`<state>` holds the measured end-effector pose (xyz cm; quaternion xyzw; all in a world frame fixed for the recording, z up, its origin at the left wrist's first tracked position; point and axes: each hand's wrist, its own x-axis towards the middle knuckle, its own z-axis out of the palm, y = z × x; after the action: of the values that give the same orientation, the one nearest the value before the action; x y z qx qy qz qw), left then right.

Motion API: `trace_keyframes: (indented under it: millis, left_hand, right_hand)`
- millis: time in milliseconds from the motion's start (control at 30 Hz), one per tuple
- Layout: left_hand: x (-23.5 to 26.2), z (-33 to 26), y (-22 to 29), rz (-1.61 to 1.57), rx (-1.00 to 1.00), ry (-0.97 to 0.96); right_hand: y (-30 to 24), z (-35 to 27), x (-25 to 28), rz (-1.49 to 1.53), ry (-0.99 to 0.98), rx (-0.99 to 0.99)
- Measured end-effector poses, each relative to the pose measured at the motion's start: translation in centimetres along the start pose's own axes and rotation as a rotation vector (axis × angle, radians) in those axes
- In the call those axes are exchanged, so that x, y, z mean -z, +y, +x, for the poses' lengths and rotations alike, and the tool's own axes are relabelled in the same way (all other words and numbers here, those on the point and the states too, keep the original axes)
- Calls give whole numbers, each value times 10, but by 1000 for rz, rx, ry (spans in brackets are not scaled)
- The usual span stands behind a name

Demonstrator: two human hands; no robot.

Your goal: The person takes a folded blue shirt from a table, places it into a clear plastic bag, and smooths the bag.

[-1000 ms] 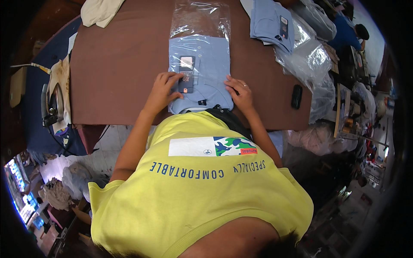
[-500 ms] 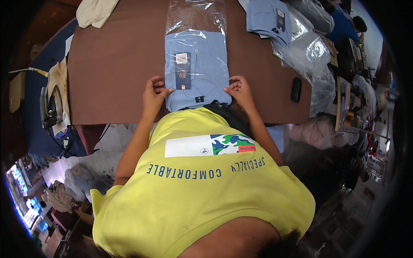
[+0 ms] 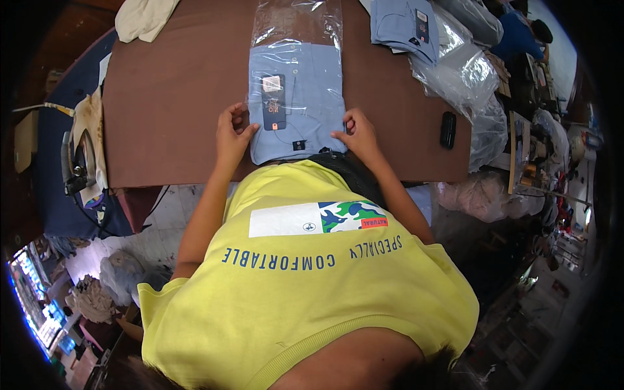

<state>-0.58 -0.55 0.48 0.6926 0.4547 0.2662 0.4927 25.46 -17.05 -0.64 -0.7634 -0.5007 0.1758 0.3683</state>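
- The iron (image 3: 83, 156) rests at the far left, beside the table (image 3: 175, 97), with a cream cloth (image 3: 144, 19) on the table's far-left corner.
- The left hand (image 3: 231, 138) is at the shirt's left edge, fingers curled, thumb and forefinger a little apart; whether it grips the plastic I cannot tell.
- The blue shirt (image 3: 315, 84) lies folded at the table's near edge, in front of the person, a dark tag (image 3: 273, 107) on it; the clear bag (image 3: 296, 25) covers it and runs past its far end.
- The right hand (image 3: 363, 138) is at the shirt's right edge, thumb over it, fingers bent close to the thumb; its grip is unclear.
- Farther right lie folded blue shirts (image 3: 393, 26), loose plastic (image 3: 455, 81) and, nearer, a black case (image 3: 448, 130).
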Motion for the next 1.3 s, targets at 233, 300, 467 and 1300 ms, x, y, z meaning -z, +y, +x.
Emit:
trace_keyframes:
  millis: [233, 300, 467, 1300]
  left_hand:
    - [8, 2, 6, 538, -569, 67]
    - [4, 26, -21, 91, -326, 86]
    - [-7, 96, -15, -372, 46, 105]
    - [11, 5, 2, -490, 465, -242]
  right_hand:
    - [-6, -14, 11, 176, -259, 29]
    - [6, -7, 13, 159, -122, -73]
    - [14, 62, 1, 623, 168, -353]
    - [-4, 25, 15, 696, -439, -727]
